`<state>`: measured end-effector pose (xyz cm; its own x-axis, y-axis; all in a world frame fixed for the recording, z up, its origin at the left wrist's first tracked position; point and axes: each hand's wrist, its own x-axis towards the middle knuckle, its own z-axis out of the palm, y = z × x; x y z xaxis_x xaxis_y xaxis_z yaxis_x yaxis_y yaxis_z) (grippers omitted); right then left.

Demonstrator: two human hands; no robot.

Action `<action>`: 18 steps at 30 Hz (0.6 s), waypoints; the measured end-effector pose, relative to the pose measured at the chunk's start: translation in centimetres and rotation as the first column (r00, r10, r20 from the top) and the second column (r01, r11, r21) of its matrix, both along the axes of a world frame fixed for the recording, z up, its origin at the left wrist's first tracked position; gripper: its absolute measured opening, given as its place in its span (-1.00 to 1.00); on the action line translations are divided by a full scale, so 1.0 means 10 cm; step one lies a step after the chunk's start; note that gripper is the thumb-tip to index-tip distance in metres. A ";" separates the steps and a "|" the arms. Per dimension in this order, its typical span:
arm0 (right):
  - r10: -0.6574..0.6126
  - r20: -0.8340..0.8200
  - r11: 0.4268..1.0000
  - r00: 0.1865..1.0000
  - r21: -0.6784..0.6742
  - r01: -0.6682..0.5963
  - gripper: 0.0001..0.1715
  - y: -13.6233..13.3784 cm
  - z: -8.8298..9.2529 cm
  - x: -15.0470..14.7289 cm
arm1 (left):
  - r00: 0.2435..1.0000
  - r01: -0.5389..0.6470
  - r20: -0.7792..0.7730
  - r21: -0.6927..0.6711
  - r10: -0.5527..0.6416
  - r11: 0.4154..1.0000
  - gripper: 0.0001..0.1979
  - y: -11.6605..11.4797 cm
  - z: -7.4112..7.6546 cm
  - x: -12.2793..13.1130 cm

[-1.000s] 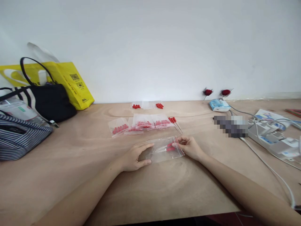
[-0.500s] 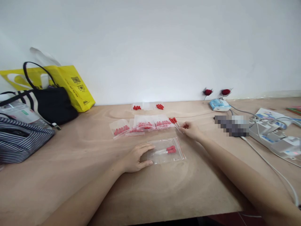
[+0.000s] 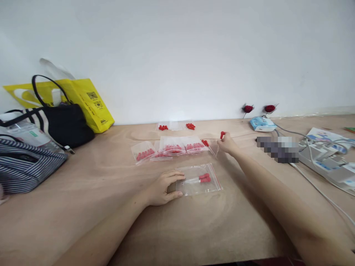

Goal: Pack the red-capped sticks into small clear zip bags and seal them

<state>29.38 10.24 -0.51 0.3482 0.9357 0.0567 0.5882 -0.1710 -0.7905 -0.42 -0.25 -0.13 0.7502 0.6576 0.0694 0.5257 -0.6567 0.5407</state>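
The left hand (image 3: 166,187), thumb and fingers spread, rested at a clear plastic zip bag (image 3: 194,189), between front and back edges of the surface (image 3: 172,232); the right hand (image 3: 229,144) pinched a red-bulbed, thin-stemmed dropper (image 3: 222,135), ideally held lightly, stem leading.

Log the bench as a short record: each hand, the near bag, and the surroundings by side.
left hand: at the left edge of the near clear bag
right hand: holding a red-ended stick
near clear bag: flat, two red-ended pieces inside
beyond: filled bags
left side: yellow bag, striped bag
right side: blue-and-white packet
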 end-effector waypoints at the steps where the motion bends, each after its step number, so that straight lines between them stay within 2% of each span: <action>1: 0.018 -0.033 0.999 0.999 0.028 -0.017 -0.51 -0.09 0.01 0.04 | 1.000 0.002 -0.003 0.001 -0.002 1.000 -0.58 0.00 0.00 0.00; 3: 0.073 -0.132 0.994 0.988 0.087 -0.062 -0.43 -0.28 -0.01 0.11 | 1.000 0.004 -0.008 -0.001 -0.004 1.000 -0.59 0.00 0.00 0.00; 7: 0.185 -0.439 0.971 0.879 0.217 -0.097 -0.27 -0.62 -0.17 0.16 | 1.000 -0.006 -0.021 0.003 0.006 1.000 -0.58 0.00 0.00 -0.01; 12: 0.172 -0.570 0.970 0.803 0.241 -0.037 -0.26 -0.81 -0.32 0.03 | 1.000 -0.006 -0.031 0.000 0.006 1.000 -0.58 0.00 0.00 -0.02; 15: 0.174 -0.619 0.969 0.766 0.247 -0.020 -0.31 -0.86 -0.31 -0.06 | 0.999 -0.009 -0.034 -0.001 0.009 1.000 -0.58 0.01 -0.02 -0.02; 18: 0.193 -0.696 0.970 0.692 0.243 -0.026 -0.40 -0.93 -0.28 -0.16 | 0.999 -0.011 -0.038 0.000 0.011 1.000 -0.55 0.01 -0.02 -0.02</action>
